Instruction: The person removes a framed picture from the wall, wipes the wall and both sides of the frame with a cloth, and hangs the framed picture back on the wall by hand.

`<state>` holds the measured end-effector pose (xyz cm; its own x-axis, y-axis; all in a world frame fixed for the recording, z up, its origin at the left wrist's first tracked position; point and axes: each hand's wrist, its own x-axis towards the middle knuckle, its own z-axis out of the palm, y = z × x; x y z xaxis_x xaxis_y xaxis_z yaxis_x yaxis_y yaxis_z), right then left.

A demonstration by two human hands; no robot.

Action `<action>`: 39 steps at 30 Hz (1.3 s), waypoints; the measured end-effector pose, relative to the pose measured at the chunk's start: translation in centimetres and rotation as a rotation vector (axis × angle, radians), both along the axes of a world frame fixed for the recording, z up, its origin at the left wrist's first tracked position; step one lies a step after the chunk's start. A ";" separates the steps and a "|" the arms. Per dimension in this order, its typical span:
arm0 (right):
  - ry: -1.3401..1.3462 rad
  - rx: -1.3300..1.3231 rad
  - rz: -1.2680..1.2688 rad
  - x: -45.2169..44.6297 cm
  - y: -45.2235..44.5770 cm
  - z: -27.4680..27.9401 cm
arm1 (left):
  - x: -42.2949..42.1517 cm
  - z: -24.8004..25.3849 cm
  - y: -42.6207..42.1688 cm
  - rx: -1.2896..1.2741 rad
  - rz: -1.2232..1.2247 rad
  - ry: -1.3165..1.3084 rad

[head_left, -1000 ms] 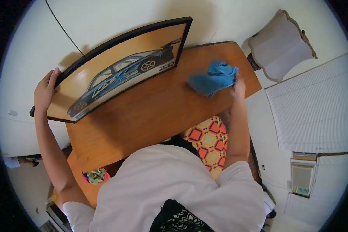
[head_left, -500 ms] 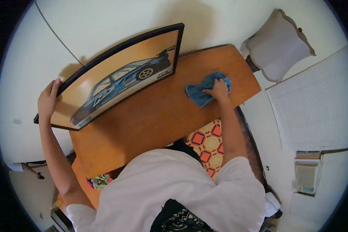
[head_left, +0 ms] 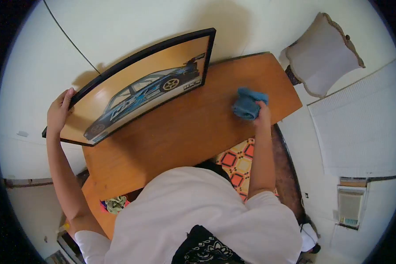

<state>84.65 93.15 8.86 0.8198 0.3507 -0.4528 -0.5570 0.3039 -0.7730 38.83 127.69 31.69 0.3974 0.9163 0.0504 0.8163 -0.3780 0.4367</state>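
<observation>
My left hand (head_left: 59,113) grips the left end of a framed car picture (head_left: 141,94), its fingers closed around the black frame. The picture stands on the wooden table (head_left: 163,141), leaning back toward the wall, and shows a dark car with blue graphics on an orange background. Over the table's right part, my right hand (head_left: 263,113) holds a bunched blue cloth (head_left: 246,104). Its fingers are closed on the cloth's right side. Whether the cloth touches the tabletop is hard to tell.
A wavy-edged mirror (head_left: 325,55) hangs on the wall beyond the table's right end. White blinds (head_left: 356,123) and an air conditioner (head_left: 350,204) are farther right. Beneath the table's near edge lies an orange patterned fabric (head_left: 237,163). Crumpled clothes (head_left: 115,204) sit at lower left.
The blue cloth was spread flat under my right hand; now it is bunched up in my closed fingers, slightly farther right. My left hand still holds the picture frame.
</observation>
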 end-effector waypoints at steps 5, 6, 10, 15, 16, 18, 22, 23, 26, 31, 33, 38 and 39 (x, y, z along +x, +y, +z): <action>-0.182 0.433 -0.066 -1.0 4.3 6.7 | -1.1 -0.7 1.2 -0.009 -0.106 -0.023; -0.274 0.437 -0.048 -1.0 5.7 7.9 | -0.9 -0.2 0.5 -0.052 -0.129 -0.042; -0.470 0.280 0.100 -2.2 12.6 11.5 | -1.7 -0.3 0.8 -0.117 -0.278 -0.094; -0.690 0.266 0.122 -5.0 18.9 8.2 | -0.6 0.3 -0.2 -0.136 -0.244 -0.074; -0.520 0.244 0.112 -4.8 19.9 6.5 | -0.4 0.5 -0.4 -0.106 -0.271 -0.052; -0.563 0.118 0.150 -5.1 19.9 1.9 | 0.0 0.7 -0.4 -0.046 -0.332 -0.004; -0.576 -0.198 0.207 -4.3 19.1 -6.2 | 0.3 0.8 -0.3 -0.013 -0.324 0.026; -0.559 -0.233 0.254 -4.6 18.6 -4.5 | 0.7 1.4 -0.7 -0.044 -0.330 0.031; -0.508 -0.215 0.295 -5.0 18.7 -3.2 | 4.2 2.6 -2.4 -0.095 -0.438 0.032; -0.544 -0.105 0.229 -5.6 18.9 -3.7 | 9.2 2.2 -4.1 0.212 -0.501 0.116; -0.492 -0.087 0.295 -5.2 18.7 -3.3 | 9.1 2.1 -4.5 0.279 -0.446 0.188; -0.470 0.190 0.045 -3.5 19.0 -2.9 | 7.0 1.9 -6.3 0.371 -0.417 0.015; -0.406 0.239 0.074 -3.4 18.4 -1.0 | 6.5 2.3 -6.9 0.392 -0.413 -0.038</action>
